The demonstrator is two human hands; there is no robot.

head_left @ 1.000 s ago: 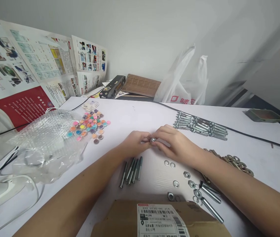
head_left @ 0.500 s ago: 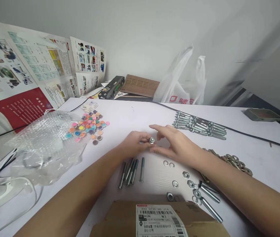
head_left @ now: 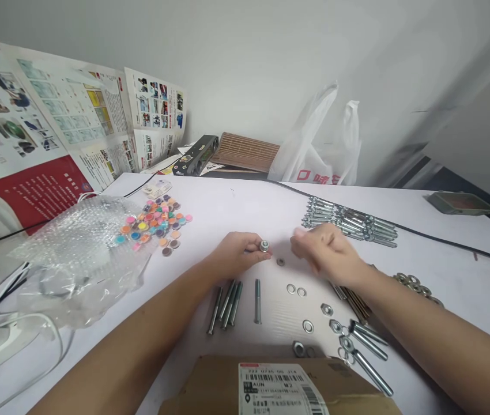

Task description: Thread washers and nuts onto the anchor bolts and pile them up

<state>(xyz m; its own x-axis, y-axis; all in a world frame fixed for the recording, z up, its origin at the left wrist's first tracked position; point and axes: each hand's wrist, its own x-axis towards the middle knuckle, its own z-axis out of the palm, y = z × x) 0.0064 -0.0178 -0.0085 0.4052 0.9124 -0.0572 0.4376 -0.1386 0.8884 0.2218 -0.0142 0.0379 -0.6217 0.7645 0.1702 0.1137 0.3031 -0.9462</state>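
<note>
- Fastener, round and metallic, sits end-on at the dial's centre, pinched between the thumb and fingers of the left hand.
- Right hand is at 3 o'clock, above the white table and apart from the left; its fingers are curled and blurred, so I cannot tell whether they grip anything.
- Small nut lies just beside the fastener at 4 o'clock.
- Lone bolt lies at 6 o'clock, with a bolt cluster at 7.
- Two washers lie between 4 and 5 o'clock; a third washer is at 5.
- Hex nut and, farther out, thick bolts are at 4 o'clock.
- Cardboard box is at 6 o'clock, nearest the person.
- Silvery anchor bolts lie in rows between 2 and 3 o'clock.
- Coloured discs are at 9 o'clock, bubble wrap beyond.
</note>
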